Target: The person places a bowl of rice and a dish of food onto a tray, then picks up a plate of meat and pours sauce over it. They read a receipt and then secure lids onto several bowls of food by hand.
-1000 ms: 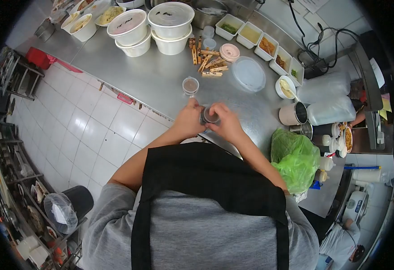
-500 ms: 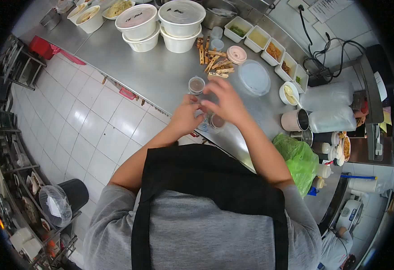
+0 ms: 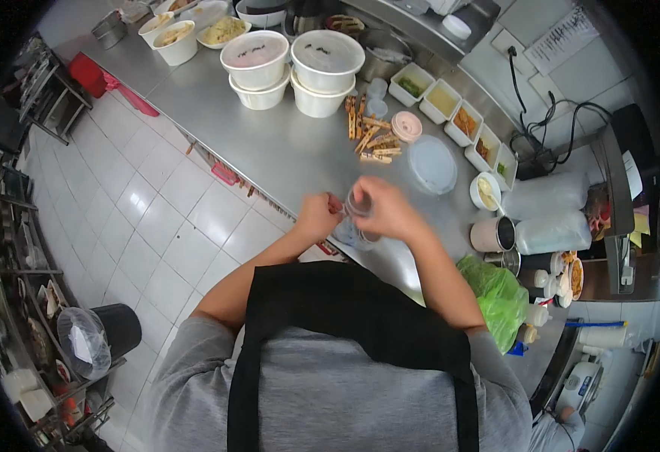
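My right hand is closed around a small clear sauce cup just above the counter's front edge. Close beside it, my left hand pinches the edge of what looks like a thin clear plastic bag. The bag lies under and between both hands, and its outline is hard to make out. Part of another small cup with brown contents shows below my right hand. Wooden clothespins lie in a loose pile beyond my hands, near a round clear lid.
Stacked lidded white bowls stand farther back on the steel counter. White trays of toppings line the wall side. A green plastic bag sits at right. A black bin is on the floor at left.
The sauce cup that stood on the counter is now in my right hand, brought back beside my left hand. The camera view has shifted, so the counter items appear lower.
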### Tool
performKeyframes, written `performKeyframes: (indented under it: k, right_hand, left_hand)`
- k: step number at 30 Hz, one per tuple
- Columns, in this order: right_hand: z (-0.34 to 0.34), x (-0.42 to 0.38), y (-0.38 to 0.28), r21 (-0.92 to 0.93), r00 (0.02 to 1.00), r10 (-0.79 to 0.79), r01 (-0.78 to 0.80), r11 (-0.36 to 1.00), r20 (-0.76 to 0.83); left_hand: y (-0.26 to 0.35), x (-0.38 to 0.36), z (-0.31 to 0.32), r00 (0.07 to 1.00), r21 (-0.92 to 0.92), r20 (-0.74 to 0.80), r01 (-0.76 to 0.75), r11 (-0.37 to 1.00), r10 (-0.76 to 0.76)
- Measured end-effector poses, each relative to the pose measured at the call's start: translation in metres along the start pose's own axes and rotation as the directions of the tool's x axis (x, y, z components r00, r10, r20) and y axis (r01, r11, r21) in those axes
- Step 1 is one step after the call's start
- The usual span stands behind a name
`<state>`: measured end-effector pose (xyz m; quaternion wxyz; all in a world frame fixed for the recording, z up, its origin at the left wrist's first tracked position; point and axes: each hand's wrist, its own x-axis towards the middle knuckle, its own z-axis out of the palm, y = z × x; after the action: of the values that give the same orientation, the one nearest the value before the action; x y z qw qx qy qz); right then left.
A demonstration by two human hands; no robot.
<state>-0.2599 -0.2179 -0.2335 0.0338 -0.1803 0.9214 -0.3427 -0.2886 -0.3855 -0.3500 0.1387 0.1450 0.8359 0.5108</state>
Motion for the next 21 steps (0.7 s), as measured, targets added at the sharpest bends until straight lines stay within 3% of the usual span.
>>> performKeyframes:
  k: [5, 14, 17, 18, 19, 21]
  right_hand:
    - [0.020, -0.012, 0.008, -0.049, 0.997, -0.011, 0.015, 0.999, 0.081]
    - [0.040, -0.018, 0.040, 0.095, 0.983, -0.147, 0.137, 0.986, 0.108]
    - [0.039, -0.026, 0.038, -0.194, 0.941, -0.334, 0.320, 0.928, -0.048]
    - [0.037, -0.031, 0.029, -0.216, 0.951, -0.303, 0.284, 0.934, -0.059]
    - [0.037, -0.038, 0.021, -0.246, 0.958, -0.276, 0.249, 0.937, -0.082]
    - [0.042, -0.046, 0.016, -0.360, 0.977, -0.215, 0.199, 0.911, -0.002]
  left_hand:
    - [-0.003, 0.000, -0.003, 1.000, -0.025, 0.001, 0.003, 1.000, -0.003]
    - [-0.004, -0.001, -0.012, 0.990, -0.142, 0.071, 0.127, 0.982, -0.118]
    - [-0.015, -0.001, -0.006, 0.996, -0.086, 0.038, 0.085, 0.993, -0.082]
    - [-0.025, 0.002, -0.001, 1.000, -0.030, -0.005, 0.019, 0.999, -0.019]
    - [-0.019, 0.001, -0.007, 0.998, 0.004, 0.027, 0.056, 0.998, -0.056]
    - [-0.024, 0.004, -0.005, 0.999, 0.026, -0.024, -0.031, 0.999, 0.032]
